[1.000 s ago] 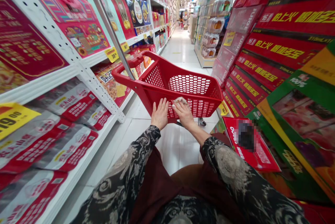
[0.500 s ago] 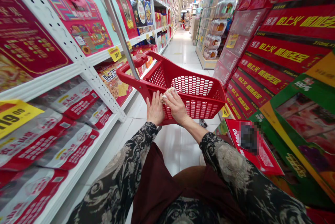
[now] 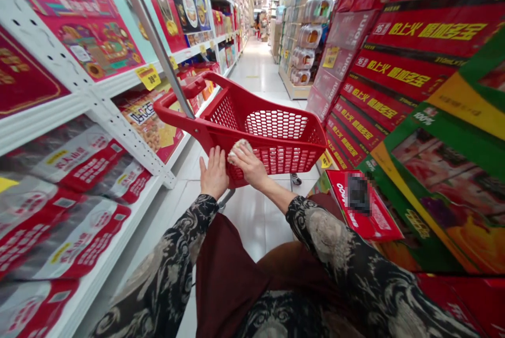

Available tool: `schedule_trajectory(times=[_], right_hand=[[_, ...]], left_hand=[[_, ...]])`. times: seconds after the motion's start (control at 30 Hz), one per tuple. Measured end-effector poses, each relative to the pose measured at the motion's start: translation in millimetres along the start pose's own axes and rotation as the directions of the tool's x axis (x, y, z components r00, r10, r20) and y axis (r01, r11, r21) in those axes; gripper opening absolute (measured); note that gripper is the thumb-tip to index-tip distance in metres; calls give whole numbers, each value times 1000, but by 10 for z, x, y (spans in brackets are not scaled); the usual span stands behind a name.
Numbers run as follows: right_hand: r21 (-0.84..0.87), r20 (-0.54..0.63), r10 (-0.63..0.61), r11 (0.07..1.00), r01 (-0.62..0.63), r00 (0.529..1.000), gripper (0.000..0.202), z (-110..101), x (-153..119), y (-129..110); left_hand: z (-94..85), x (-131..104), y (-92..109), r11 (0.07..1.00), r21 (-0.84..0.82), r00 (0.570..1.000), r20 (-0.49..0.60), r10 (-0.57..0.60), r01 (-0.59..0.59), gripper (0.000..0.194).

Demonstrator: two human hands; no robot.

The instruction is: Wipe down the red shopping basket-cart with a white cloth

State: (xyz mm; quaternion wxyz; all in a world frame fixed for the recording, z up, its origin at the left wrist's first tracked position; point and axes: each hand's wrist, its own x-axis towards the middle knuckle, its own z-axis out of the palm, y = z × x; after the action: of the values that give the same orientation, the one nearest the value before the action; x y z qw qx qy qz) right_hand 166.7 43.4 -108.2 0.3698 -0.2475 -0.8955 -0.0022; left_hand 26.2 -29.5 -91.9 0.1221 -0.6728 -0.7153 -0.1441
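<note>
Cloth (image 3: 240, 149), pale and bunched, lies against the near side wall of the red basket (image 3: 207, 135), under the fingers of the right hand (image 3: 253, 167). These are pressed together; whether they also pinch the cloth cannot be told. Beside it, the left hand (image 3: 213, 174) is laid on the basket's same side, thumb spread. Flat, even pressure would likely suit the perforated wall best, with the left palm bracing the basket against tipping.

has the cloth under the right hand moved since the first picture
Yes, the cloth has moved left, nearer the white shelf post, along the red basket towards its handle.
</note>
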Motion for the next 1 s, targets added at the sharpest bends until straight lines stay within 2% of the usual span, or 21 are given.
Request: schedule_trajectory(times=[0.1, 0.23, 0.33, 0.47, 0.53, 0.6, 0.7, 0.8, 0.9, 1.0], right_hand=[[6, -105, -7, 1000, 7, 994, 36, -87, 350, -111], [-19, -70, -27, 999, 26, 997, 34, -68, 619, -120], [-38, 14, -33, 999, 33, 999, 33, 35, 535, -71], [-31, 79, -49, 998, 51, 996, 30, 171, 229, -15], [-8, 78, -63, 998, 64, 995, 28, 213, 133, -12], [17, 5, -81, 997, 80, 997, 28, 219, 149, -55], [53, -158, -93, 993, 103, 983, 32, 154, 392, -218], [65, -233, -107, 990, 125, 967, 33, 69, 771, -408], [28, -203, -124, 991, 133, 971, 33, 63, 1059, -503], [-15, -91, -161, 987, 160, 983, 31, 150, 1114, -486]], left_hand=[[-92, 104, -47, 999, -33, 996, -79, -38, 36, 71], [-202, 197, -93, 997, -49, 992, -108, -71, 67, 76], [-193, 163, -124, 996, -34, 993, -84, -81, 78, 74], [-105, 52, -188, 997, -1, 997, -29, -71, 71, 76], [-79, 21, -231, 997, 17, 997, -24, -79, 80, 77], [-91, 19, -275, 995, 29, 995, -40, -93, 94, 77], [-176, 61, -334, 990, 31, 987, -89, -134, 137, 77], [-286, 127, -386, 983, 16, 976, -123, -180, 183, 80], [-342, 165, -447, 974, 7, 967, -123, -223, 225, 82], [-318, 144, -518, 969, 13, 960, -133, -244, 248, 83]])
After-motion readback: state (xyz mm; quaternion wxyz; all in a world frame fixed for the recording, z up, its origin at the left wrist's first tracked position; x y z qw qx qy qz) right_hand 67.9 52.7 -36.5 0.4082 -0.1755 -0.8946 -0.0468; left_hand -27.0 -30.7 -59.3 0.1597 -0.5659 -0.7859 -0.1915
